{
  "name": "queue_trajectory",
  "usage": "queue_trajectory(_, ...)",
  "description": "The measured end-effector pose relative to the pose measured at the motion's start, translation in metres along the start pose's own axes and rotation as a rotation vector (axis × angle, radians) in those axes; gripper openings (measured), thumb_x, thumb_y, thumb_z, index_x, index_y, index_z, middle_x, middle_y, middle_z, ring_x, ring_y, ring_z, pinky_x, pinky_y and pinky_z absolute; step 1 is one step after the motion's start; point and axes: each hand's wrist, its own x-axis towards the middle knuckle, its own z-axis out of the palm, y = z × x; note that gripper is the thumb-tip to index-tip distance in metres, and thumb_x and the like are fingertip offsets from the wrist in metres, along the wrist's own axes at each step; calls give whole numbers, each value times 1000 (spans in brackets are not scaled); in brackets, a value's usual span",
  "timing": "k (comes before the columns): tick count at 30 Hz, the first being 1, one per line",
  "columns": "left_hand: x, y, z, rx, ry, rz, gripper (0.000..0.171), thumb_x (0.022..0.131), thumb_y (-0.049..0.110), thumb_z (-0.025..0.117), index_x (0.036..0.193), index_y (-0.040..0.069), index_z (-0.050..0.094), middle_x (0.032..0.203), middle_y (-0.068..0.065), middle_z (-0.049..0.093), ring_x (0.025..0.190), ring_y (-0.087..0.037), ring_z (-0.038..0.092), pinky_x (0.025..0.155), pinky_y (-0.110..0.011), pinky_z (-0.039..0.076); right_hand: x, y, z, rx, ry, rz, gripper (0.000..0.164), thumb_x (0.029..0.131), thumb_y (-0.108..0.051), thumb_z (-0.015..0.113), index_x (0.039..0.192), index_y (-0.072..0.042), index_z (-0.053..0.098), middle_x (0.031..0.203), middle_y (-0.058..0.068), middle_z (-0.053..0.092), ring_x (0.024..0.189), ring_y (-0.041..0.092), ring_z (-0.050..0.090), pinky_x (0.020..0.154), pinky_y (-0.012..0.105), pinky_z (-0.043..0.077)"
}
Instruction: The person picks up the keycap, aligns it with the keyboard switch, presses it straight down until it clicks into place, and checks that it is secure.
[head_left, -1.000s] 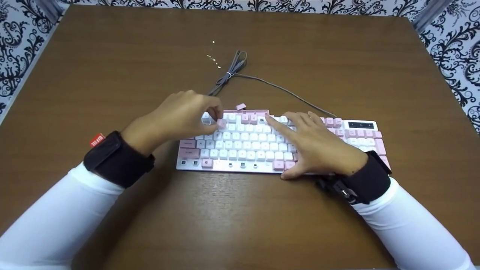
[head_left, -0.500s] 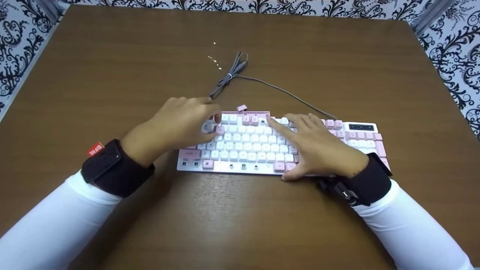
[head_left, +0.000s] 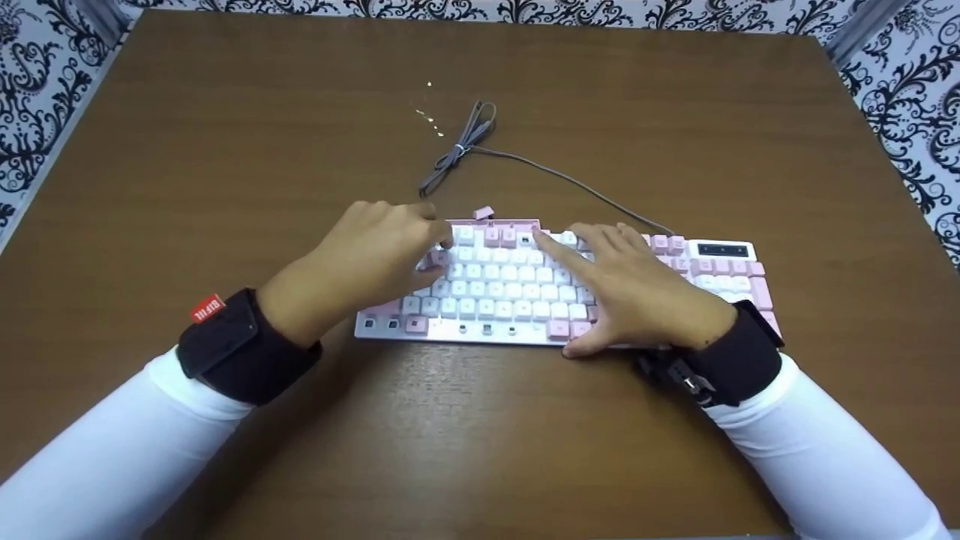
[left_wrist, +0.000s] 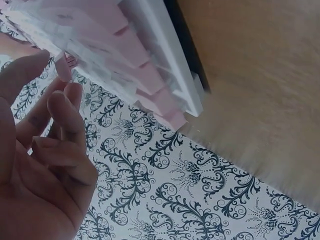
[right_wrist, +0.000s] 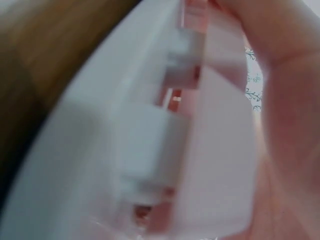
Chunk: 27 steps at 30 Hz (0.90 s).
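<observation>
With the left hand (head_left: 382,244) pinching a pink keycap (left_wrist: 63,67) over the left part of the keyboard (head_left: 495,291) on the desk (head_left: 480,442), and the right hand (head_left: 637,289) spread across it, seemingly bracing, the cap is probably best kept level.

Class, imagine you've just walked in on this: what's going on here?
A person is working on a pink and white keyboard on a table. The left hand pinches a pink cap above the keys, while the right hand rests spread across the keyboard. Several spots in the front row have no cap, and another cap sits at the back edge. The tied cable lies behind.
</observation>
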Motion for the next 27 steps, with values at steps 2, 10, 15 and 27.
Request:
queue_trajectory(2, 0, 0, 1, -4, 6, -4, 9, 87, 20, 72, 90, 12, 73, 88, -5, 70, 63, -23, 61, 51, -38, 47, 0, 0, 0, -1, -2, -6, 132, 61, -65, 84, 162, -27, 9, 154, 21, 31, 143, 38, 29, 119, 63, 15)
queue_trajectory(10, -5, -3, -1, -11, 15, -25, 6, 86, 17, 71, 87, 12, 72, 86, -5, 71, 60, -23, 58, 49, -37, 43, -1, 0, -1, -6, 9, -13, 132, 61, -65, 85, 162, -25, 10, 153, 21, 32, 142, 38, 29, 118, 62, 16)
queue_trajectory(15, -19, -7, 2, -28, 60, -42, 4, 84, 17, 71, 86, 14, 71, 84, -2, 70, 58, -21, 53, 46, -36, 39, 1, -1, 1, -5, 15, -22, 132, 60, -65, 84, 162, -25, 10, 152, 21, 33, 141, 38, 31, 118, 61, 18)
queue_trajectory(27, -56, 2, 9, -88, 180, 16, 4, 83, 16, 76, 87, 17, 74, 79, 3, 69, 56, -13, 55, 43, -30, 37, 0, 0, -2, -2, 15, -23, 130, 62, -66, 84, 162, -26, 10, 153, 21, 31, 142, 38, 30, 118, 62, 16)
